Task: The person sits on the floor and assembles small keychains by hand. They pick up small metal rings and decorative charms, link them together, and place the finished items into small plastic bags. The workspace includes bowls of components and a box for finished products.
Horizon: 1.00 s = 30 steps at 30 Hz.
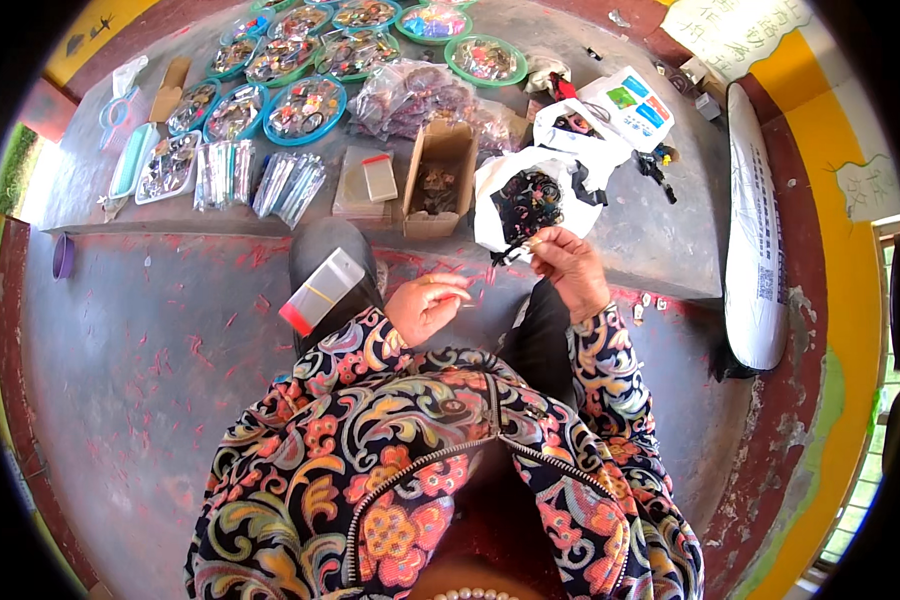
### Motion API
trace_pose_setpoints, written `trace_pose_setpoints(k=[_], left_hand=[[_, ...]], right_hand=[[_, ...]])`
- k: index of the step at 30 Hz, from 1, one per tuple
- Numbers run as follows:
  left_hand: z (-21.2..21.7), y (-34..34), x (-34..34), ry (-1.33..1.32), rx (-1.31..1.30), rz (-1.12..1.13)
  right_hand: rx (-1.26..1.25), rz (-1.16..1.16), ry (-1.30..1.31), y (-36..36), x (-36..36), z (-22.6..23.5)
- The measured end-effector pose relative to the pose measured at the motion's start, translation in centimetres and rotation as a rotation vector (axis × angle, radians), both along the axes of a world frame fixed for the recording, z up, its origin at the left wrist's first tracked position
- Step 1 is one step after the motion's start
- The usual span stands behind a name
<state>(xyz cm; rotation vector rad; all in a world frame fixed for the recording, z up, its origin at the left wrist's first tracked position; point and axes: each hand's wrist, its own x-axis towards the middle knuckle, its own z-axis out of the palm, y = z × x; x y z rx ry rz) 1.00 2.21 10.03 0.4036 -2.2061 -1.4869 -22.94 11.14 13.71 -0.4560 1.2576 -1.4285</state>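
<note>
My right hand [572,270] is closed in a pinch at the near edge of a white plastic bag [489,218]. A small black loop-like thing [511,252] hangs at its fingertips. Inside the bag lies a heap of small dark pieces [532,200] with coloured specks. To the left, my left hand [426,308] hovers over my lap with its fingers drawn together; anything between the tips is too small to make out. On my left thigh rests a clear-and-white packet [325,290] with a red end and a yellow band round it.
On the raised grey ledge stand an open cardboard box [438,218], a stack of clear packets [360,205], bundled slim packs [223,176] and several bowls [305,108] of small goods. A long white package [753,230] leans at the right. Red scraps litter the floor.
</note>
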Motion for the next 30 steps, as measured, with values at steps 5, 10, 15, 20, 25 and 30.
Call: trace_pose_setpoints(k=[5,10,15,20,25,30], left_hand=[[1.6,0.7,0.6,-0.067,0.209,0.001],[1.3,0.6,0.8,-0.109,0.398,0.027],[1.9,0.0,1.5,0.131,0.984,-0.079],[1.4,-0.7,2.0,0.321,1.354,-0.131],[1.8,-0.8,1.8,0.341,1.439,-0.064],[1.6,-0.7,1.8,0.279,1.462,-0.016]], right_hand=[[0.066,0.041,0.237,-0.3,5.7,-0.6],[0.027,0.111,0.267,-0.7,8.2,-0.2],[-0.027,0.106,0.303,-0.3,6.8,0.7],[-0.171,0.19,-0.04,0.0,7.6,-0.3],[-0.157,0.216,-0.136,-0.1,8.9,-0.2],[-0.083,0.147,-0.063,-0.2,8.1,-0.1]])
